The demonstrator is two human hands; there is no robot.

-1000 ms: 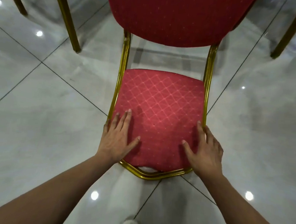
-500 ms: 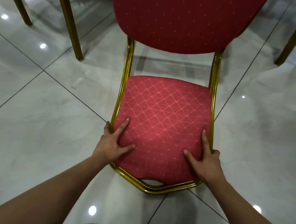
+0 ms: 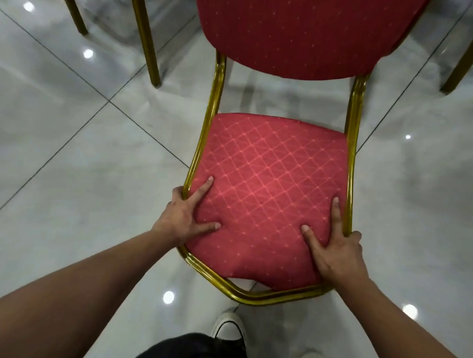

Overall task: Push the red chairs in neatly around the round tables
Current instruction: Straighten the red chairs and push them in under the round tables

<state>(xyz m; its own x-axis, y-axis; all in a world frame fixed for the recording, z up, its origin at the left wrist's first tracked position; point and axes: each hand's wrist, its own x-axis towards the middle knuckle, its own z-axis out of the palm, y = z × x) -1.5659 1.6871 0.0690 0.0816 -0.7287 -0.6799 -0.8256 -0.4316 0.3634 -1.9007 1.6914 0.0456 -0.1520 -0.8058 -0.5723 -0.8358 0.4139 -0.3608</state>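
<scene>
In front of my feet, on the tiled floor (image 3: 64, 168), stands the chair (image 3: 271, 186), its seat facing me and its back (image 3: 302, 30) on the far side. My left hand (image 3: 183, 217) grips the seat's left edge: forefinger and thumb lie on the cushion while the other fingers curl over the gold frame (image 3: 250, 294). My right hand (image 3: 336, 251) holds the right edge the same way, fingers hooked round the rail. I judge this paired grip at the front corners is there to steer the chair squarely, so neither side runs ahead as it slides. No table shows in view, so I cannot tell how far in the chair already sits. Beyond it, gold legs (image 3: 144, 32) of other furniture stand to the left of the back, and another leg (image 3: 470, 54) to the right; the chair sits between them, apart from both. Bare floor lies open on either side. My shoes (image 3: 229, 327) are just behind the frame's front bar.
</scene>
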